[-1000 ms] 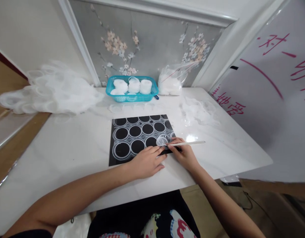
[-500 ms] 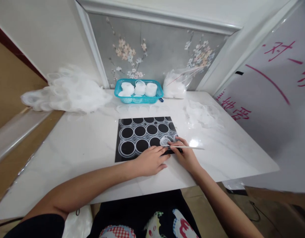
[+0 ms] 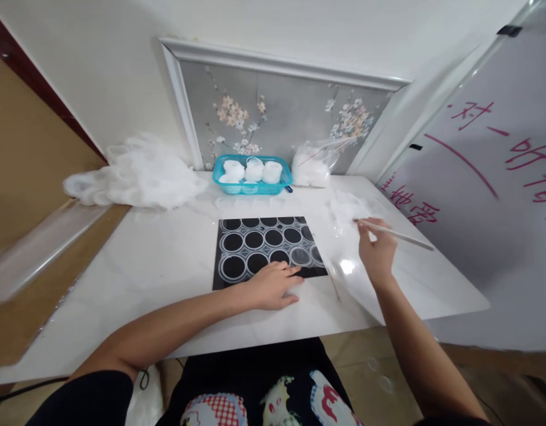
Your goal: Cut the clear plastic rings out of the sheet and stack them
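Observation:
A black sheet (image 3: 254, 239) with rows of pale rings round dark discs lies on the white table. Its two rightmost front circles (image 3: 301, 255) look cloudy grey rather than black. My left hand (image 3: 275, 285) rests on the sheet's front edge, fingers stretched out and holding nothing. To the right of the sheet, my right hand (image 3: 377, 251) grips a thin pale stick (image 3: 408, 238) between thumb and fingers. The stick's dark tip points left, close to a loose heap of clear, filmy pieces (image 3: 350, 210).
Behind the sheet stands a turquoise basket (image 3: 253, 188) with white rolls in it. Beside it is a clear bag (image 3: 311, 168) of white material. A big pile of white filmy rings (image 3: 144, 177) sits at the back left. A whiteboard (image 3: 481, 248) borders the table's right.
My right hand has left the sheet's front right corner and moved right and away from me with the stick, toward the filmy heap. My left hand stays on the sheet. The view has shifted slightly.

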`<action>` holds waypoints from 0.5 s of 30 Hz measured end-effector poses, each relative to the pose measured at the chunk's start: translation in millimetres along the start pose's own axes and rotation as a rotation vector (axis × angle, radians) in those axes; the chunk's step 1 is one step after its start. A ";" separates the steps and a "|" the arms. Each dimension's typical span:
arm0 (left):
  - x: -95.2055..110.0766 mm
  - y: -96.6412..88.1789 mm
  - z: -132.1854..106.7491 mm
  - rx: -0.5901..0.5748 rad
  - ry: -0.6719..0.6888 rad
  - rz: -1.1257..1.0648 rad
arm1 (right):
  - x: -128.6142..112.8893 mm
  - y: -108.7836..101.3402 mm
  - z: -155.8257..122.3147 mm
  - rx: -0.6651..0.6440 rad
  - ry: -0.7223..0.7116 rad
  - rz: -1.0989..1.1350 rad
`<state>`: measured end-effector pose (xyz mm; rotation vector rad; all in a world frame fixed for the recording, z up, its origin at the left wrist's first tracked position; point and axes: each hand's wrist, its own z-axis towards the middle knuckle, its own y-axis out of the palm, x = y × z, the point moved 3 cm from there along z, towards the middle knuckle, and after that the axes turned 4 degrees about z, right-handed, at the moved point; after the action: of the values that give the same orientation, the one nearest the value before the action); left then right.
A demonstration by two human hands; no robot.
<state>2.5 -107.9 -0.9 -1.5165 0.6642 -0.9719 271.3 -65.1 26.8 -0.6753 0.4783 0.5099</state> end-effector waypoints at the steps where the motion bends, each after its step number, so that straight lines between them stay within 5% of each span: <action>1: -0.8 -0.1 0.5 -0.006 0.010 0.010 | 0.2 -0.3 -6.2 -0.063 -0.002 0.015; 7: -3.5 -0.6 4.9 0.021 0.047 0.057 | -19.5 21.4 -61.5 -0.422 0.111 0.120; 15: -7.2 5.0 1.1 0.108 0.081 0.053 | -47.2 51.6 -67.2 -0.617 0.135 0.388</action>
<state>0.5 -102.2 -7.3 -1.3642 0.6949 -1.0176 188.0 -90.1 -16.3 -1.2233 0.5875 1.0024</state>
